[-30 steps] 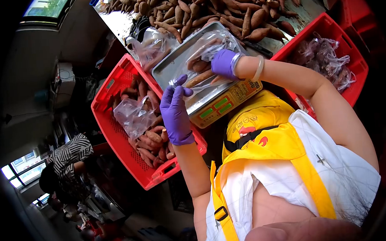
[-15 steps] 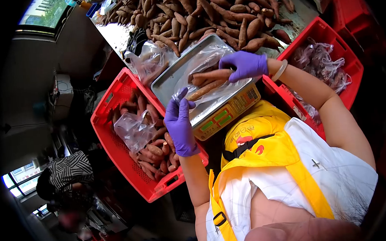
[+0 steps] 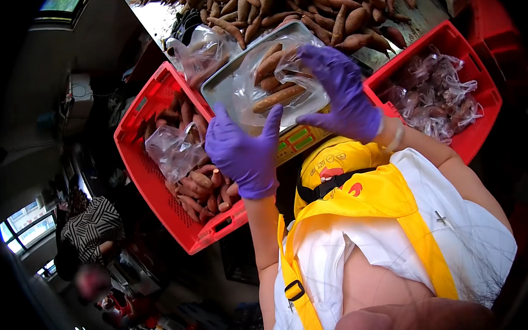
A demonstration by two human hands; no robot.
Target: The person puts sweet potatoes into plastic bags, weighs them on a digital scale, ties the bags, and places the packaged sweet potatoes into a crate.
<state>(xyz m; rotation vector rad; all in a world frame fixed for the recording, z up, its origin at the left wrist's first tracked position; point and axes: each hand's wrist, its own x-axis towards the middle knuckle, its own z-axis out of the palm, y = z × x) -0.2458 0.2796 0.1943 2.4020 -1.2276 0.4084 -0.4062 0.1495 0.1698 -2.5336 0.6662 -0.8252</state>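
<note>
Where the scale's pan [image 3: 225, 92] carries the clear plastic bag [image 3: 245, 82], good handling calls for both hands to clear film and pan alike, so that no pressure disturbs the weight. The film is best drawn outward by its loose edges, never dragged across the roots, whose tapered ends could, in my judgement, puncture it. The left hand [image 3: 243, 157], in a purple glove, is released, thumb spread wide beside the near side of the pan. The right hand [image 3: 351, 94], gloved alike, has its fingers splayed and gripping nothing; whether their tips touch the film cannot be told. The sweet potatoes [image 3: 279, 96] lie on their sides within the bag, on the pan, roughly parallel and partly overlapping. They appear long, slender and brown, with tapering ends. The film is thin, crumpled and glossy, its mouth apparently unfastened. Readings on the display [image 3: 300, 134] are illegible.
</note>
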